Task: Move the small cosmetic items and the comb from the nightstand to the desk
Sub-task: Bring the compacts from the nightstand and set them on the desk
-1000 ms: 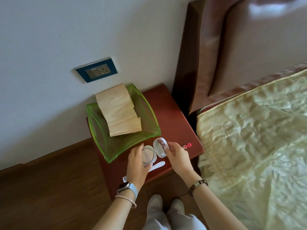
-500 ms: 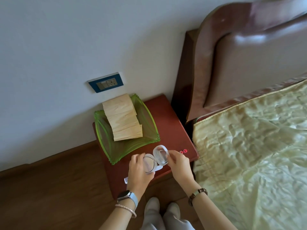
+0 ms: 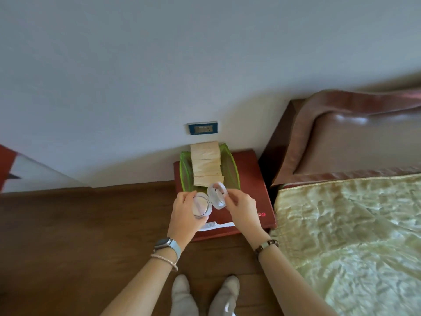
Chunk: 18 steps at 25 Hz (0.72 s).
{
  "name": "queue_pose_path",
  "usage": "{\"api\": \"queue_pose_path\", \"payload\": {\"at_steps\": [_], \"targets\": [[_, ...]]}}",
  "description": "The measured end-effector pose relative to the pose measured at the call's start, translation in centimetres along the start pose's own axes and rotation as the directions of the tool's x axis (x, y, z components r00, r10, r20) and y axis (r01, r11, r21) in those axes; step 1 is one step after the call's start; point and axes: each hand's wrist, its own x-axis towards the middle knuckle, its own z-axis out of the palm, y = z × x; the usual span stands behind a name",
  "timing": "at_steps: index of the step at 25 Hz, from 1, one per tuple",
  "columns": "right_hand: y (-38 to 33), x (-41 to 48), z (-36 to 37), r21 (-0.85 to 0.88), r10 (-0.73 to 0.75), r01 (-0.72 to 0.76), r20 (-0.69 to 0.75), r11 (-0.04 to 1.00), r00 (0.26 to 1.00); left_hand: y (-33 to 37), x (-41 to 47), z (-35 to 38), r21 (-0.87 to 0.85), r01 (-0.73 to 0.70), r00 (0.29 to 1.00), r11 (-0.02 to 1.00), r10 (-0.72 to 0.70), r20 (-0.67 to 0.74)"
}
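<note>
The left hand (image 3: 185,216) is curling its fingers and thumb round the lower half of a round, clear compact (image 3: 201,206). The right hand (image 3: 243,209) is pinching the rim of its lid, which is standing tilted open (the two halves are meeting at a hinge between the hands). Together the hands are holding the compact over the front part of the red-brown nightstand (image 3: 250,176), just in front of the near edge of a green tray (image 3: 232,171).

Under the hands, a white comb (image 3: 217,225) is lying flat on the nightstand near its front edge, with its left end hidden by the left hand. Two small red items (image 3: 262,214) are sitting to the right of the right hand, near the front right corner (too small to tell what they are).

The tray is resting at the back of the nightstand and is carrying folded beige paper (image 3: 206,165). A blue-framed wall socket (image 3: 202,128) is showing just above it. A watch (image 3: 164,244) is sitting on the left wrist and a beaded bracelet (image 3: 267,245) on the right. A bed with a pale green cover (image 3: 353,236) is lying to the right, under a brown padded headboard (image 3: 355,142).
</note>
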Motion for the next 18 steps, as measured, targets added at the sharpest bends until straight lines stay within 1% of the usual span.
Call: {"api": "queue_pose_path", "payload": {"at_steps": [3, 8, 13, 18], "targets": [[-4.5, -0.4, 1.3, -0.015, -0.06, 0.061, 0.051, 0.998, 0.997, -1.1, -0.4, -4.4, -0.003, -0.005, 0.997, 1.0, 0.005, -0.072], [-11.2, -1.8, 6.4, -0.057, -0.172, 0.182, 0.147, 0.982, 0.974, -5.0, -2.7, -12.0, 0.008, 0.038, 0.979, 0.999, -0.036, -0.199], [-18.5, -4.7, 14.1, 0.038, -0.249, 0.247, 0.229, 0.968, 0.941, -10.7, -6.3, -20.7, 0.023, 0.065, 0.935, 0.998, -0.053, -0.351], [-26.0, -8.6, 23.0, 0.029, -0.313, 0.322, 0.326, 0.946, 0.892, -17.7, -10.3, -29.1, 0.03, 0.157, 0.88, 0.987, -0.127, -0.458]]}}
